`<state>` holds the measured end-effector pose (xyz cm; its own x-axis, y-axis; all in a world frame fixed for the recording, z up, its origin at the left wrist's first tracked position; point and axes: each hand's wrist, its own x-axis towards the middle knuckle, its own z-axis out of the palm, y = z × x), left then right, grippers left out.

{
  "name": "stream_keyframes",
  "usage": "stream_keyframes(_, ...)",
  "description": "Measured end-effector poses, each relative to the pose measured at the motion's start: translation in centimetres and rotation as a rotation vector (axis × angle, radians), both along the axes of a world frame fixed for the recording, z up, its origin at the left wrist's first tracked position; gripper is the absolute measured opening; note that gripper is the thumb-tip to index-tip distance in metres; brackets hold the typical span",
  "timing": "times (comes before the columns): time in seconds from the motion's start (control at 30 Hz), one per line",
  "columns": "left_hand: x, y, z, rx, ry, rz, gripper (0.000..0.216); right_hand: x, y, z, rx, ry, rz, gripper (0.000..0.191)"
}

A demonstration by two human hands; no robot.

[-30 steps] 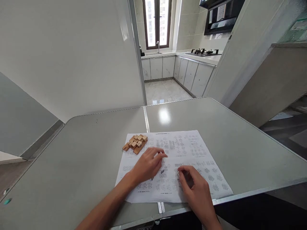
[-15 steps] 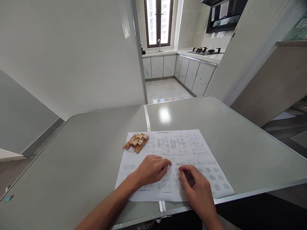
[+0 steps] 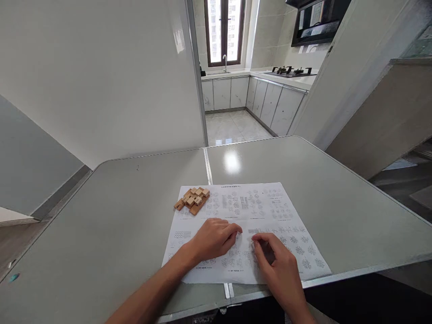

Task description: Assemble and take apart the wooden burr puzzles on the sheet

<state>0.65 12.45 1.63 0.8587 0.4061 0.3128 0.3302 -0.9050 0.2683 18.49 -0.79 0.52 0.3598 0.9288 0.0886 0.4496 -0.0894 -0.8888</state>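
A large white sheet printed with small diagrams and text lies on the grey table. My left hand rests over its middle, fingers curled and bent down. Something faint may be at its fingertips; I cannot make it out. To its right, my right hand is in a pinch, thumb tip against index finger, above the sheet's lower right part. Whatever that pinch holds, if anything, is too small to name. Small wooden blocks, some with dark markings, lie grouped on the sheet's upper left corner, beyond my left hand.
The grey folding table has a metal seam down its middle and a metal-trimmed edge. A small teal object lies near the left edge. Behind stand a white panel and a kitchen with a stove.
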Motion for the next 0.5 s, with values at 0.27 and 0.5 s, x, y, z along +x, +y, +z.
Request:
stream_keyframes(0.27,0.03,-0.03,0.08,0.000,0.001,0.003,0.020,-0.01,-0.02,-0.13,0.006,-0.008,0.005,0.024)
stream_keyframes(0.5,0.07,-0.08,0.28,-0.003,0.005,0.003,0.021,0.06,0.04,-0.09,0.021,-0.019,0.004,0.025)
